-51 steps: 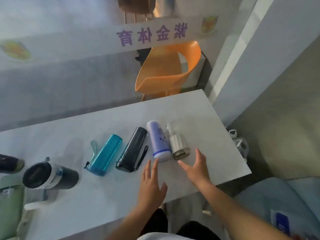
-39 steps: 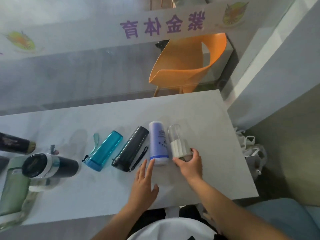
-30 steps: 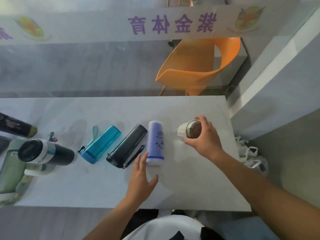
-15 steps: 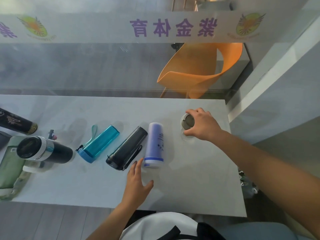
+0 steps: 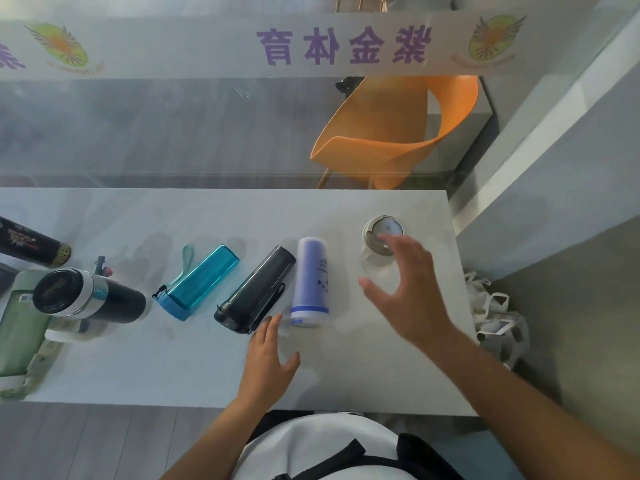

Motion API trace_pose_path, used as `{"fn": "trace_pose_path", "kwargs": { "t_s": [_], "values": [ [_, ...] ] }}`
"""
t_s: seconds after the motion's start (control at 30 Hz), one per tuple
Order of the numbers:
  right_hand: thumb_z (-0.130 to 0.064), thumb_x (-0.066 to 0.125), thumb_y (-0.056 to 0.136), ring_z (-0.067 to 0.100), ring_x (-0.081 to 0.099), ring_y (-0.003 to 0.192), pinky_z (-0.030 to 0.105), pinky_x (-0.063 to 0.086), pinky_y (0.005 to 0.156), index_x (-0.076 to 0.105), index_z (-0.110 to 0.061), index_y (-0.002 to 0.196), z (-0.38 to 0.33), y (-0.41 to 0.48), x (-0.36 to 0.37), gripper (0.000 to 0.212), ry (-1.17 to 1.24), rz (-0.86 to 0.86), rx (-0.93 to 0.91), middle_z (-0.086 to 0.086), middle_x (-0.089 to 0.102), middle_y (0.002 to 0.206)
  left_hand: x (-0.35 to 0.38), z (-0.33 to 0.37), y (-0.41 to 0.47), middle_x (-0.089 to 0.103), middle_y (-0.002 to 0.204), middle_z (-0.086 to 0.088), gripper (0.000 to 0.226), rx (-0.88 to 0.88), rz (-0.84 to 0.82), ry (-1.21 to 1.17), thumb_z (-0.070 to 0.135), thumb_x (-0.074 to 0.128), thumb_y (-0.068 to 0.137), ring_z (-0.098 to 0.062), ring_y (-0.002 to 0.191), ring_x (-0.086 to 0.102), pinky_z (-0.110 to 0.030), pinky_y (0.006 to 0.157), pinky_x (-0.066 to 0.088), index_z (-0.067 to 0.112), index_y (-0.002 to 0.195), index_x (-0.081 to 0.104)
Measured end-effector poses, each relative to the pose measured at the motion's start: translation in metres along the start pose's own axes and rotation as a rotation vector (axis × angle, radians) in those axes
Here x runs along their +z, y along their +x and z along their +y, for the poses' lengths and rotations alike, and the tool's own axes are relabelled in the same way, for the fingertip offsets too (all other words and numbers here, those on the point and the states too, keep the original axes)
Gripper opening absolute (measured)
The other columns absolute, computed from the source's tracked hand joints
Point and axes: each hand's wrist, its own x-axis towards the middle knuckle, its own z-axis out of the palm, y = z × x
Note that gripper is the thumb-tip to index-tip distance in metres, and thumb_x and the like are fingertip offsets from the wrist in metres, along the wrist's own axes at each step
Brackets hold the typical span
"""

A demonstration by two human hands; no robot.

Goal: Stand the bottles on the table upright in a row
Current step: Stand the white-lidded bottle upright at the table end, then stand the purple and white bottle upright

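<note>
A small clear bottle with a white lid [image 5: 379, 237] stands upright at the table's far right. My right hand [image 5: 407, 289] hovers open just in front of it, not touching. A lavender bottle [image 5: 310, 282], a black bottle with a strap [image 5: 256, 289] and a teal bottle [image 5: 199, 282] lie on their sides side by side. My left hand [image 5: 268, 362] rests open on the table, fingertips near the lavender bottle's base. A black-and-silver flask [image 5: 86, 296] and a dark patterned bottle [image 5: 31, 245] lie further left.
The white table [image 5: 173, 368] ends at a glass partition behind it. A green flat item [image 5: 17, 327] lies at the left edge. An orange chair [image 5: 391, 133] stands beyond the glass. White bags [image 5: 498, 320] sit on the floor to the right.
My right hand picked up the clear bottle, stood it upright at the far right, then let go and drew back. My left hand stayed by the lavender bottle.
</note>
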Motion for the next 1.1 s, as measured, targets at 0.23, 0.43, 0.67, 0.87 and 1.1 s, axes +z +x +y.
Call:
{"fn": "trace_pose_path", "kwargs": {
  "t_s": [0.23, 0.43, 0.67, 0.87, 1.1],
  "values": [
    [-0.051, 0.064, 0.079, 0.024, 0.026, 0.14, 0.041, 0.031, 0.112, 0.029, -0.034, 0.148, -0.008, -0.067, 0.089, 0.08, -0.021, -0.305, 0.107, 0.006, 0.025, 0.153, -0.005, -0.016, -0.012, 0.026, 0.158, -0.003, 0.076, -0.032, 0.041, 0.099, 0.028, 0.066, 0.088, -0.025, 0.144, 0.022, -0.041, 0.117, 0.028, 0.024, 0.151, 0.026],
    [-0.057, 0.065, 0.079, 0.029, 0.014, 0.144, 0.048, 0.038, 0.107, 0.002, -0.033, 0.15, -0.009, -0.064, 0.145, 0.098, -0.068, -0.307, 0.303, 0.007, 0.002, 0.158, -0.011, -0.027, -0.02, 0.029, 0.157, 0.0, 0.072, 0.028, 0.067, 0.177, 0.03, 0.068, 0.088, -0.023, 0.143, 0.026, -0.039, 0.115, 0.03, 0.029, 0.149, 0.029],
    [-0.063, 0.07, 0.07, 0.034, 0.043, 0.125, 0.045, 0.048, 0.089, 0.021, -0.022, 0.146, -0.009, -0.06, 0.176, 0.099, -0.092, -0.179, 0.478, 0.012, 0.029, 0.146, -0.032, -0.049, -0.014, 0.032, 0.156, 0.003, 0.064, 0.171, -0.027, 0.368, 0.034, 0.062, 0.09, -0.024, 0.141, 0.03, -0.038, 0.112, 0.035, 0.032, 0.148, 0.033],
    [-0.055, 0.074, 0.068, 0.032, 0.053, 0.113, 0.046, 0.053, 0.082, 0.019, -0.026, 0.144, -0.034, -0.053, 0.195, 0.098, 0.012, -0.007, 0.63, 0.01, 0.036, 0.138, -0.05, -0.083, -0.006, 0.032, 0.158, -0.003, 0.067, 0.283, -0.19, 0.607, 0.039, 0.065, 0.086, -0.034, 0.144, 0.03, -0.056, 0.113, 0.029, 0.033, 0.146, 0.037],
    [-0.029, 0.077, 0.067, 0.035, 0.046, 0.109, 0.041, 0.045, 0.086, 0.042, -0.019, 0.135, -0.057, -0.036, 0.169, 0.077, -0.02, 0.165, 0.601, 0.014, 0.047, 0.126, -0.06, -0.111, -0.001, 0.021, 0.162, -0.002, 0.073, 0.415, -0.274, 0.677, 0.045, 0.061, 0.085, -0.03, 0.148, 0.023, -0.066, 0.113, 0.021, 0.036, 0.149, 0.028]
  ]
}}
